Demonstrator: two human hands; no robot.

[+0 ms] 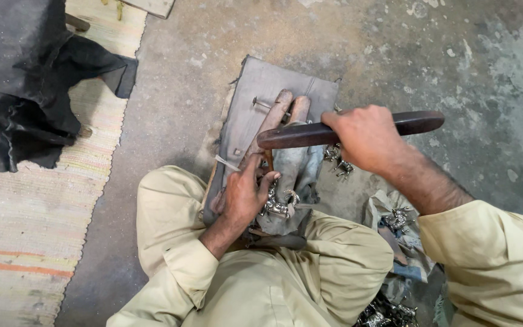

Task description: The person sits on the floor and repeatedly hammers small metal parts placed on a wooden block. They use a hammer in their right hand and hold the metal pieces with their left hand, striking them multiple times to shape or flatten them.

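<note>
My right hand (pixel 367 138) grips a long dark file-like tool (pixel 310 134) held level across a wooden peg (pixel 276 118) that rises from between my knees. My left hand (pixel 243 194) presses a small shiny metal piece (pixel 276 206) against the peg's base, thumb on top. A grey worn cloth (pixel 255 91) lies under the peg, and a nail (pixel 264 104) sticks out beside it.
Several small shiny metal pieces (pixel 339 160) lie on the concrete floor to the right, more on a rag (pixel 394 219) by my right knee and at the bottom edge (pixel 385 315). A striped woven mat (pixel 25 230) with dark cloth (pixel 19 72) lies left.
</note>
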